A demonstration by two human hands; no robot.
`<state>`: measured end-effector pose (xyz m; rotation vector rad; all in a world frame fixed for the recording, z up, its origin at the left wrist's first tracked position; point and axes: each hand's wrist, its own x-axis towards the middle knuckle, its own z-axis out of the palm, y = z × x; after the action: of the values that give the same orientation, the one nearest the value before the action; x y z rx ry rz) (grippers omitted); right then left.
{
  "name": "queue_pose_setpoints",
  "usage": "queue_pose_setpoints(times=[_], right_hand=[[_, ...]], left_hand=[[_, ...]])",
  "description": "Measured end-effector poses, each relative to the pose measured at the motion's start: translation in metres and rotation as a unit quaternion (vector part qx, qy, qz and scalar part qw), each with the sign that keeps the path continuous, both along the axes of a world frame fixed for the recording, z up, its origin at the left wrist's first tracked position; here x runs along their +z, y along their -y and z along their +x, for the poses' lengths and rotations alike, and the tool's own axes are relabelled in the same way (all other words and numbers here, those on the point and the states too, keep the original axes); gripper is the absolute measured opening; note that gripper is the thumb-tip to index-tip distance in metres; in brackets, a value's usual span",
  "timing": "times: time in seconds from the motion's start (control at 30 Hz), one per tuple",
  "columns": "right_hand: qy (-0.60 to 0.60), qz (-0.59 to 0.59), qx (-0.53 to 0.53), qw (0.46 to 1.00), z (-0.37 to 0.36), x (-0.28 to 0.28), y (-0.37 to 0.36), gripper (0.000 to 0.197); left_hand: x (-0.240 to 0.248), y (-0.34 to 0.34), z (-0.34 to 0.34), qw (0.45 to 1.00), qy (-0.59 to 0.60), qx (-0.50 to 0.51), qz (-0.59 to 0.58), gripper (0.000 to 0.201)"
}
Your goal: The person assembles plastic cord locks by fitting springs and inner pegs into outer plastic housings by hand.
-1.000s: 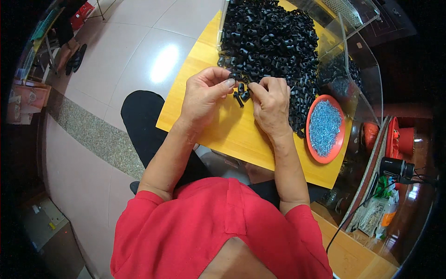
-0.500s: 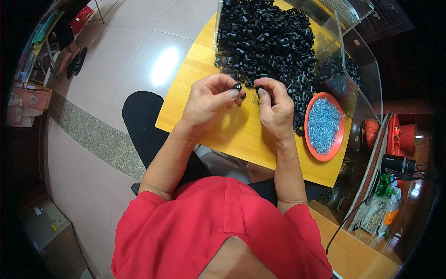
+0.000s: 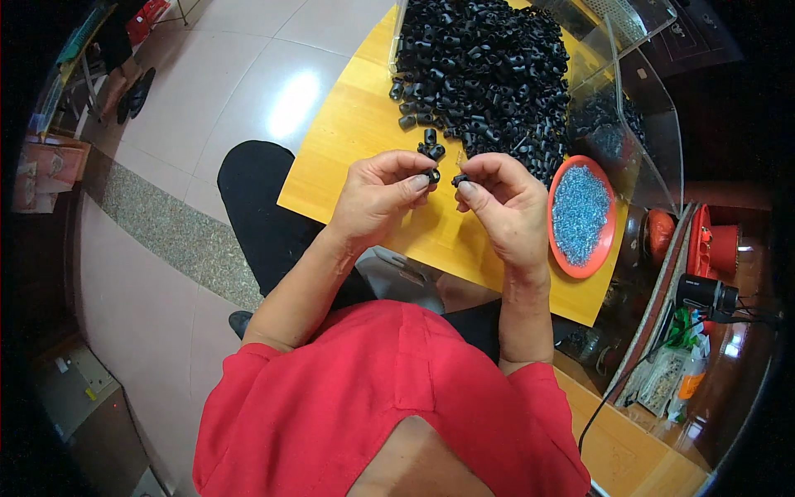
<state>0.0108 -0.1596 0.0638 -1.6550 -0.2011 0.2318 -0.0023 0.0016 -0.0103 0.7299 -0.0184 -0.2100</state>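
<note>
My left hand pinches a small black plastic barrel between thumb and forefinger; its round hole shows, and it looks like a cord-lock body. Facing it across a narrow gap, my right hand grips a small black plastic piece, mostly covered by the fingertips. Just beyond the left fingers a few loose black barrels lie on the yellow tabletop. A thin, shiny, coil-like bit shows by the right forefinger.
A big heap of black barrels covers the table's far side. On the right, an orange-red plate holds many tiny shiny bluish bits. Behind it stands a clear plastic bin with black pieces. A black device with cables sits far right.
Both hands have drawn back toward me, away from the heap, each keeping its black piece. The loose barrels beyond my left fingers now show fully. The whole view has shifted slightly.
</note>
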Motion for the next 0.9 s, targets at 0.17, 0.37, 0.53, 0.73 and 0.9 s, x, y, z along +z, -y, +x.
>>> queue_pose_setpoints(times=[0.17, 0.37, 0.53, 0.73, 0.9], right_hand=[[0.019, -0.025, -0.020, 0.999, -0.004, 0.003, -0.007, 0.010], [0.053, -0.122, -0.033, 0.991, -0.001, -0.002, -0.008, 0.007], [0.077, -0.131, -0.022, 0.988, 0.002, -0.003, -0.010, 0.007], [0.103, -0.183, -0.001, 0.978, 0.005, -0.006, -0.010, 0.007], [0.074, -0.168, 0.050, 0.982, 0.011, -0.014, -0.006, 0.008]], left_hand=[[0.001, -0.002, -0.003, 1.000, -0.001, -0.002, 0.005, 0.020], [-0.001, -0.001, -0.002, 1.000, 0.010, -0.010, 0.028, 0.020], [0.002, 0.001, -0.002, 0.998, 0.021, -0.004, 0.052, 0.020], [0.001, 0.001, -0.004, 0.997, 0.021, 0.003, 0.069, 0.019], [0.003, 0.003, -0.006, 0.989, 0.031, 0.036, 0.142, 0.014]])
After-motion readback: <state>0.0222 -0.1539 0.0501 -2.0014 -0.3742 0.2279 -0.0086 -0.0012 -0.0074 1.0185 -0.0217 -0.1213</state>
